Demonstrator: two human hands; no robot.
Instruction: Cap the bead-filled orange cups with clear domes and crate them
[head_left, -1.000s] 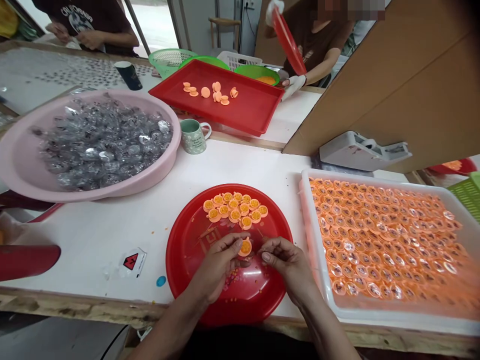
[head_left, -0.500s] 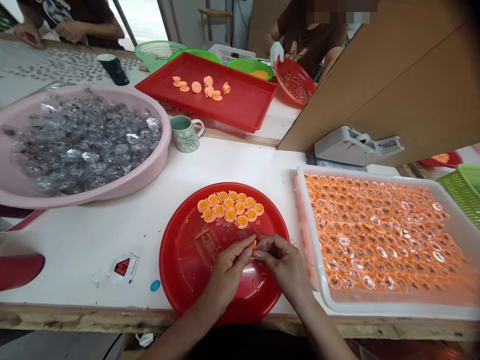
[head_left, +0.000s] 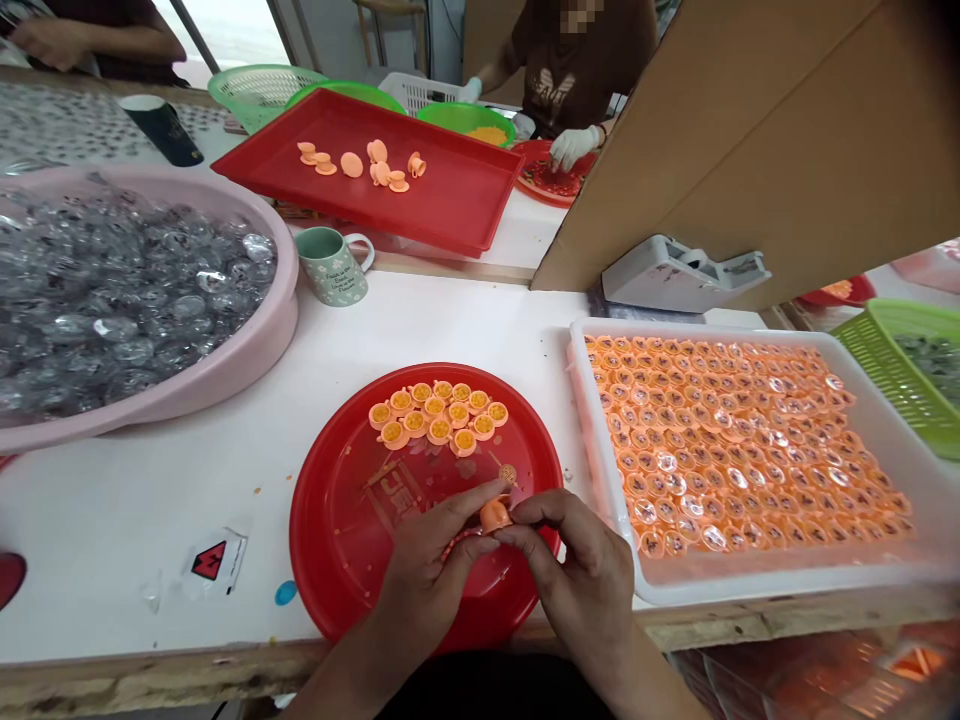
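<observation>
Both my hands meet over the near half of a round red plate. My left hand and my right hand pinch one small orange cup piece between their fingertips. A tiny round speckled lid lies on the plate just above my fingers. Several orange cups with yellow filling sit clustered at the plate's far side.
A white tray packed with capped orange cups lies to the right, a pink basin of clear lids to the left. A green mug, a red tray with loose orange pieces, a cardboard wall, a green basket and a gloved co-worker's hand lie beyond.
My view has shifted right and my hands have drawn toward me on the plate. The orange piece is now held up between both hands, and the co-worker's red plate is down on the far table.
</observation>
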